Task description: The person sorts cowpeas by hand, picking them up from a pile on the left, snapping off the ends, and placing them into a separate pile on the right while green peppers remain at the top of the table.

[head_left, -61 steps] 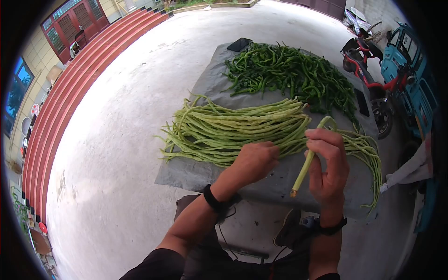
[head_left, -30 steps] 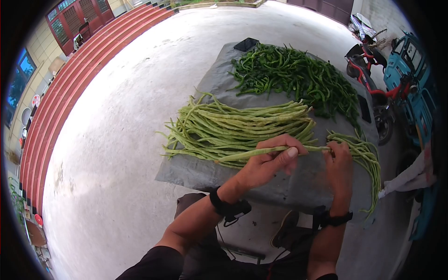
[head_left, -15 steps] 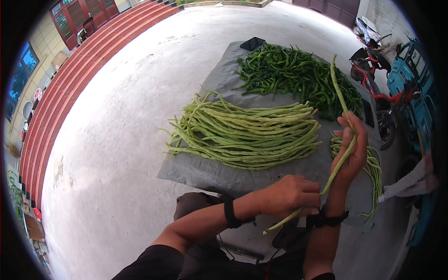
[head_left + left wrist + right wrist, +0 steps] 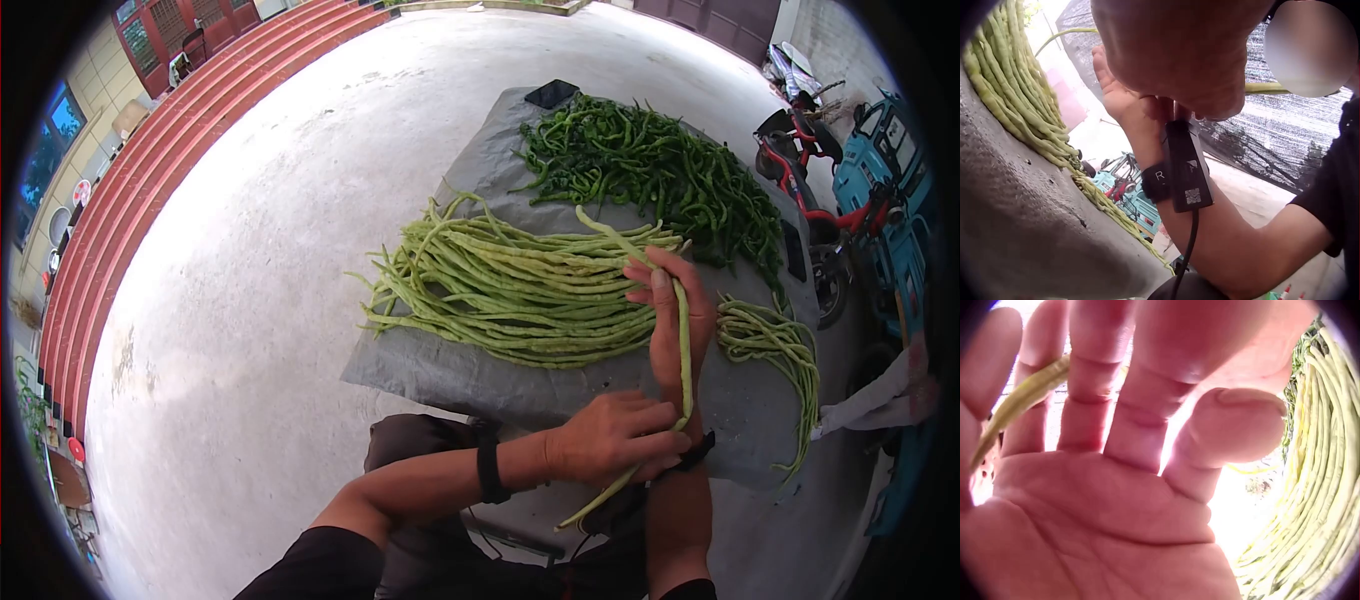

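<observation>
A single yardlong bean (image 4: 685, 350) runs between both hands above the mat's front edge. My left hand (image 4: 615, 435) pinches its lower part, and a thin end (image 4: 590, 515) sticks out below the fist. Higher up, my right hand (image 4: 683, 305) holds the bean loosely, its upper end pointing left over the pile. In the right wrist view the bean (image 4: 1025, 394) crosses one finger and slips behind others; the palm shows. The left wrist view shows the back of my left hand (image 4: 1175, 56), hiding its grip. A big pile of yardlong beans (image 4: 530, 290) lies beside the hands.
A smaller bean bundle (image 4: 770, 340) trails over the right of the grey mat (image 4: 450, 380). Green chili peppers (image 4: 650, 165) cover its far part, with a dark flat object (image 4: 552, 94) at the corner. A red bike (image 4: 800, 180) and blue vehicle (image 4: 885, 160) stand to the right.
The bean was first held up by the right hand, then drawn straight between both hands. Since half a second ago, the right hand has moved left and the bean's top end has swung left.
</observation>
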Motion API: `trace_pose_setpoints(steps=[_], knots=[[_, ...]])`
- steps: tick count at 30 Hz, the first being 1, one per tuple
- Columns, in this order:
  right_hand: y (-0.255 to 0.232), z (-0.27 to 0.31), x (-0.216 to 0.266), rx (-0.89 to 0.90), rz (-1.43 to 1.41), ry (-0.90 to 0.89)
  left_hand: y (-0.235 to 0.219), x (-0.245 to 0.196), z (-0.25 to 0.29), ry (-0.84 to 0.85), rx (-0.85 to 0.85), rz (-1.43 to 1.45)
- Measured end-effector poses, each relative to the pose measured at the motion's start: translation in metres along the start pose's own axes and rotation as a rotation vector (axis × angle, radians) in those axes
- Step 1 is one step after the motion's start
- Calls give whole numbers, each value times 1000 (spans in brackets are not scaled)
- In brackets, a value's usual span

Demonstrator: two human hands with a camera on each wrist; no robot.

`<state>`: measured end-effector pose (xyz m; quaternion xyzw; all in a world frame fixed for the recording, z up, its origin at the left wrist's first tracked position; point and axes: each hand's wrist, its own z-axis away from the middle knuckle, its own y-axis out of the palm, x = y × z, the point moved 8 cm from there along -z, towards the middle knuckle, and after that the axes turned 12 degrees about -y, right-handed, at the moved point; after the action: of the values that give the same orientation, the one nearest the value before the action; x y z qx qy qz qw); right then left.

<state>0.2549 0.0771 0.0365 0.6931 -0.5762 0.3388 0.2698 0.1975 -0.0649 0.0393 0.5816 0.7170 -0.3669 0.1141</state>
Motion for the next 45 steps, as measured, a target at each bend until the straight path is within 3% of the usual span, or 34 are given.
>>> trace_pose_setpoints(steps=[2,3,9,12,15,18,23,32,35,37,39,45], knots=[[12,6,-19,222,-19,162,-1,1,1,-9,-21,-2],[12,10,-26,215,-60,249,-1,3,1,-16,-16,0],[-13,-8,16,-178,-19,-80,-6,6,0,-10,-22,6],[-12,-8,19,-180,-9,-127,-5,4,-1,11,-29,15],[3,-1,-16,198,32,83,-1,5,0,-6,-2,-8],[0,8,-31,215,-15,235,-1,5,0,-30,35,-33],[-18,-9,12,-53,2,-87,0,1,-2,26,-16,-37],[-44,-8,22,-209,-19,-192,7,-4,-4,80,-16,-116],[-28,-1,-2,-39,-80,-51,14,-2,-1,87,-1,-124],[-7,13,-27,271,-73,157,15,-3,-3,54,-27,-106],[-4,29,-39,306,-30,246,11,-4,-11,24,-17,-88],[-17,26,-40,215,-196,238,19,-1,-9,29,31,-137]])
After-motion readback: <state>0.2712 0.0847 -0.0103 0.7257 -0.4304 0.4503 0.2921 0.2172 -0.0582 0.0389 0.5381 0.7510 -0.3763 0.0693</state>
